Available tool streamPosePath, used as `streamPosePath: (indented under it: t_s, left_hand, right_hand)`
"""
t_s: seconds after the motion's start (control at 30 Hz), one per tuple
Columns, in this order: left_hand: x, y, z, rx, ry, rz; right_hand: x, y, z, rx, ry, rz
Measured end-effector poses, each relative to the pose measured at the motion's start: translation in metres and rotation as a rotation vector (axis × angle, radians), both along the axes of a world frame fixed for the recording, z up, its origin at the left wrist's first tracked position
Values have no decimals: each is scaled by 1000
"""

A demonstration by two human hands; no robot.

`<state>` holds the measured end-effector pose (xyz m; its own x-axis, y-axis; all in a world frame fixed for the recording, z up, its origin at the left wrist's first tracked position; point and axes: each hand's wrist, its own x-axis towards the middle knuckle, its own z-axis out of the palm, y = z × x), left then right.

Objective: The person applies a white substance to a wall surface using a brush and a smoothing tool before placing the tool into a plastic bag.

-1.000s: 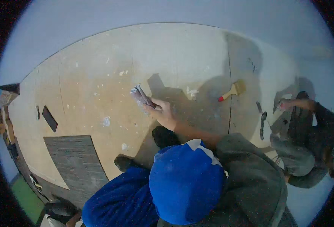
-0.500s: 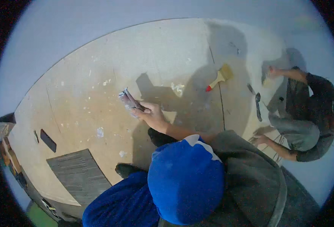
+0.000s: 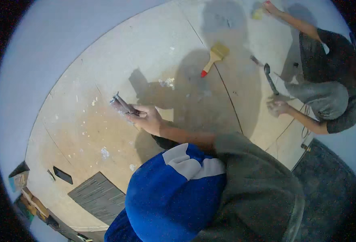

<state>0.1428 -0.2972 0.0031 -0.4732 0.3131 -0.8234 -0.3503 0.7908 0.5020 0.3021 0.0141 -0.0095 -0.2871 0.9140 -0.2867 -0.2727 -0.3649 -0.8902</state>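
My right hand point(image 3: 145, 120) reaches in over the pale board, its forearm crossing above a raised knee in blue trousers. The fingers are wrapped round a small flat greyish-purple piece point(image 3: 122, 106) smeared with white, with a rolled-looking edge at its tip; its exact kind does not show. Beneath it lies the pale wooden board point(image 3: 105, 133), spotted with white flecks and smears. A wide paintbrush point(image 3: 216, 58) with a wooden, red-tipped handle rests on the board beyond my hand. My left hand is not in view.
At right a co-worker sits, one hand point(image 3: 271, 8) holding something yellowish against the surface, the other point(image 3: 278, 107) near a dark-handled tool point(image 3: 271, 78). A dark phone-like slab point(image 3: 63, 175) and a grey ribbed sheet point(image 3: 99, 197) lie at lower left. Boxes point(image 3: 34, 201) stand beyond.
The view has shifted, so the board and brush sit differently in it. My right hand keeps its grip on the smeared piece. The co-worker's far hand reaches further out.
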Motion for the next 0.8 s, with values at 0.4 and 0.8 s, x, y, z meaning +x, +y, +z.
streamPosePath:
  t_s: [0.4,0.8]
  left_hand:
    - [-35,-59,14,133,-64,439]
    - [-86,-76,4,255,157,1223]
  right_hand:
    - [-91,-23,5,47,-492,25]
    - [-413,-125,24,54,-286,912]
